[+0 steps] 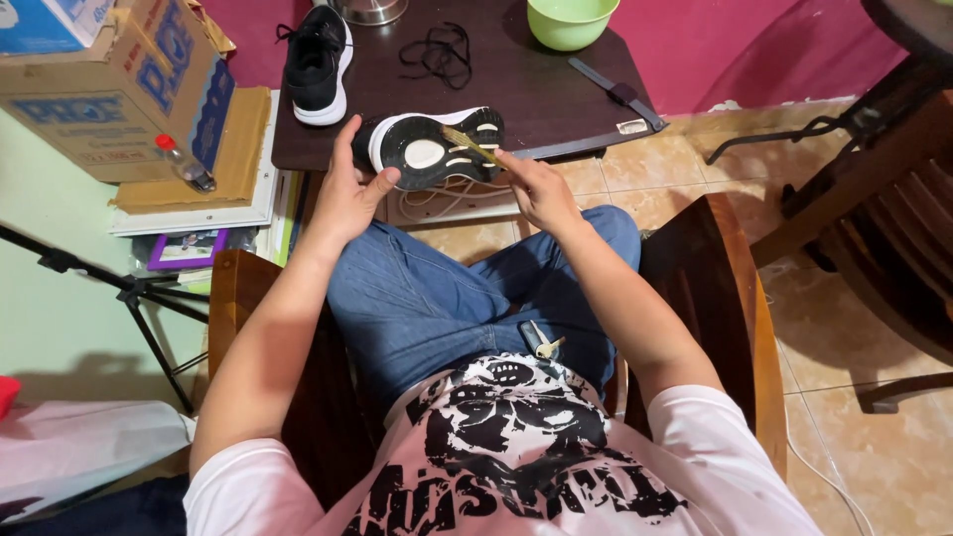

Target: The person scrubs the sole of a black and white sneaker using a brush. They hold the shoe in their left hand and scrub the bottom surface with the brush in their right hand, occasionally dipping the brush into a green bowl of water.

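Observation:
My left hand grips a black sneaker by its heel end, holding it sole-up at the near edge of a dark table. The sole is black with white patches. My right hand pinches a thin yellowish brush or stick whose tip lies across the sole. The second black sneaker stands upright at the table's far left. A loose black shoelace lies in a tangle on the table beyond the held shoe.
A green bowl and a dark strap-like tool sit on the table. Cardboard boxes and a bottle stand left. A tripod is lower left, wooden chairs right. I sit in a wooden chair.

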